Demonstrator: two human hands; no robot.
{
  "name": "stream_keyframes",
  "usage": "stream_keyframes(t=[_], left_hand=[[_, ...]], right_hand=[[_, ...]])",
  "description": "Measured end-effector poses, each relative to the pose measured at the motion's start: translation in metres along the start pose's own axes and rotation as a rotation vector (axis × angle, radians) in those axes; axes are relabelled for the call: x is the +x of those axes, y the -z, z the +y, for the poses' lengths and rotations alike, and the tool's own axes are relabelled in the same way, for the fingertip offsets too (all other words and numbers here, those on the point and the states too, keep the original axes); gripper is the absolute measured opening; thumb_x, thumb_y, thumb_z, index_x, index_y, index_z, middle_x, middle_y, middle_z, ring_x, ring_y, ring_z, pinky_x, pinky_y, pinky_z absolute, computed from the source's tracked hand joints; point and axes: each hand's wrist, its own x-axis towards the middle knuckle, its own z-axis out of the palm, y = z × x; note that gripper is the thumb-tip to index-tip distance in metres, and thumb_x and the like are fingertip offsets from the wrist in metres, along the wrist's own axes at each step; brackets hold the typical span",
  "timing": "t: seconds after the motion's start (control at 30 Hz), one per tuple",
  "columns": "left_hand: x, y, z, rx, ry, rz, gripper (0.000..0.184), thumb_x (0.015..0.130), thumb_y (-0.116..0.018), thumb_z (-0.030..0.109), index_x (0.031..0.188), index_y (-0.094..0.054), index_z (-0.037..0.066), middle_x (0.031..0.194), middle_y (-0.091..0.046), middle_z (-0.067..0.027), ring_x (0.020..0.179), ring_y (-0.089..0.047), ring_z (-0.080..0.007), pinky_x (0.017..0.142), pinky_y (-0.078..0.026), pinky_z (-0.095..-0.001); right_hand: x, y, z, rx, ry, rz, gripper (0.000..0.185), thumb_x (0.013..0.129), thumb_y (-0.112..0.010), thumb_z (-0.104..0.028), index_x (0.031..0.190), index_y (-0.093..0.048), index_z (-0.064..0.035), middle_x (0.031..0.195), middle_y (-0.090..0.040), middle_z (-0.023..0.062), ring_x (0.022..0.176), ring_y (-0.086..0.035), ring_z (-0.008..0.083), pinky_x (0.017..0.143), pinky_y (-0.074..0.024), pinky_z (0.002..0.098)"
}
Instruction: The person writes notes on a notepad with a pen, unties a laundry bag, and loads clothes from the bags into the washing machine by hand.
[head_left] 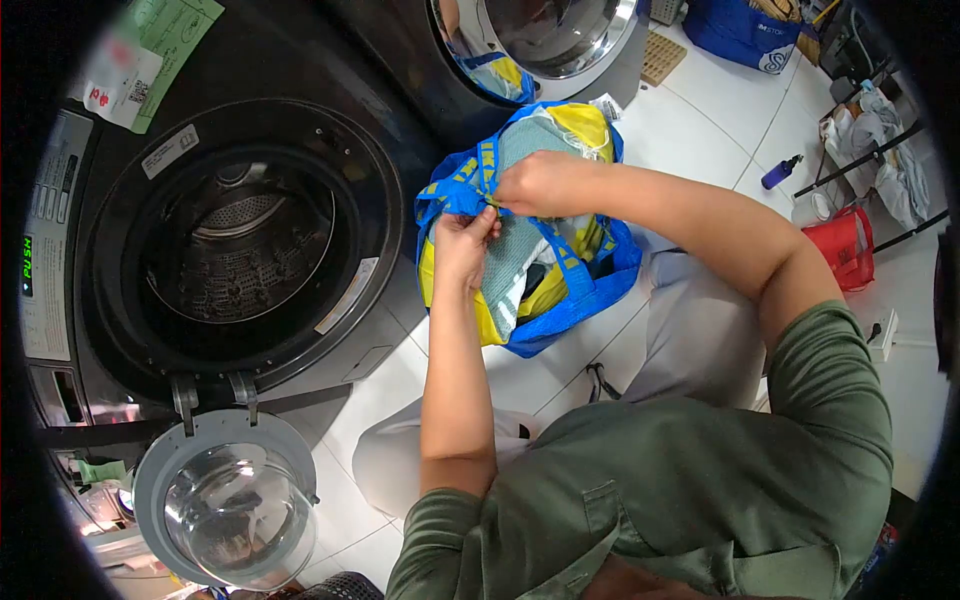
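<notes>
Pinches a knotted blue woven-plastic strap with yellow lettering [460,196] between left hand [462,250] fingers just below the knot and curled right hand [542,184] fingers just right of it, atop a bulging blue-and-yellow plastic bag [590,308] on the white tiled floor [690,130].

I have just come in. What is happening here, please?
With left hand and right hand close together, a person in a dark green shirt grips the yellow-lettered blue straps of a blue and yellow bag. The bag, with grey-green cloth in it, stands on the white tiled floor. Nearby, a black front-loading washer has its round glass door open.
</notes>
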Motion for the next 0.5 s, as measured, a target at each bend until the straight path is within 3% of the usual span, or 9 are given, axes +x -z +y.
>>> stream_keyframes(t=[0.1,0.2,0.4,0.5], left_hand=[[0.003,-0.001,0.004,0.084,-0.027,0.004,0.008,0.087,-0.061,-0.001,0.09,-0.056,0.004,0.078,-0.059,-0.0038,0.066,-0.055,-0.0124,0.06,-0.045,-0.0251],[0.007,-0.001,0.003,0.154,-0.069,-0.004,0.01,0.088,-0.06,0.0,0.089,-0.052,0.005,0.078,-0.057,-0.0036,0.067,-0.054,-0.013,0.062,-0.044,-0.0251],[0.01,0.004,-0.01,0.075,-0.098,-0.071,0.01,0.088,-0.06,0.001,0.09,-0.051,0.005,0.078,-0.056,-0.004,0.068,-0.054,-0.0131,0.063,-0.045,-0.0249],[0.008,0.009,-0.01,-0.009,-0.072,-0.048,0.01,0.088,-0.06,0.001,0.093,-0.053,0.004,0.079,-0.056,-0.004,0.069,-0.054,-0.0131,0.064,-0.045,-0.025]], right_hand=[[0.002,-0.012,-0.007,-0.108,-0.04,0.149,0.016,0.077,-0.063,-0.018,0.078,-0.065,-0.0028,0.076,-0.064,0.012,0.071,-0.064,0.0325,0.066,-0.0515,0.0431],[0.008,-0.009,-0.006,-0.063,-0.336,0.175,0.016,0.074,-0.065,-0.018,0.077,-0.066,-0.0028,0.073,-0.065,0.0134,0.067,-0.064,0.0312,0.063,-0.0516,0.0413],[0.011,0.003,0.002,0.636,-0.776,-0.029,0.015,0.073,-0.064,-0.013,0.08,-0.067,0.0001,0.072,-0.066,0.0154,0.066,-0.065,0.029,0.062,-0.051,0.036],[0.003,-0.013,0.011,0.363,-0.338,0.22,0.018,0.074,-0.065,-0.012,0.085,-0.068,0.0012,0.074,-0.067,0.0136,0.068,-0.066,0.0247,0.063,-0.0515,0.0334]])
